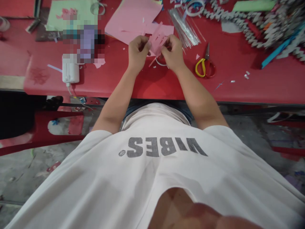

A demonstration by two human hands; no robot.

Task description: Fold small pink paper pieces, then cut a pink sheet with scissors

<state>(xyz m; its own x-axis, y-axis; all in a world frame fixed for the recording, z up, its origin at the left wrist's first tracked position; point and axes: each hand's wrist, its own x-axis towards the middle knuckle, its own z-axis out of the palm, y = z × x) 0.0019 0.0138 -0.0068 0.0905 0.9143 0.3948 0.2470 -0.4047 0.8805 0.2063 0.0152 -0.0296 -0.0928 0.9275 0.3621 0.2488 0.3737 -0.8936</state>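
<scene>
Both my hands meet over the red table, pinching a small pink paper cutout with slits cut into it. My left hand grips its left edge with curled fingers. My right hand holds the right edge, thumb and fingers closed on it. Under my right hand a thin white ring lies on the table. Larger pink paper sheets lie just beyond my hands.
Yellow-and-red-handled scissors lie right of my hands. A bundle of clear strips sits behind them, with zigzag folded paper chains at far right. A white charger with cable sits left. Green paper lies at the back left.
</scene>
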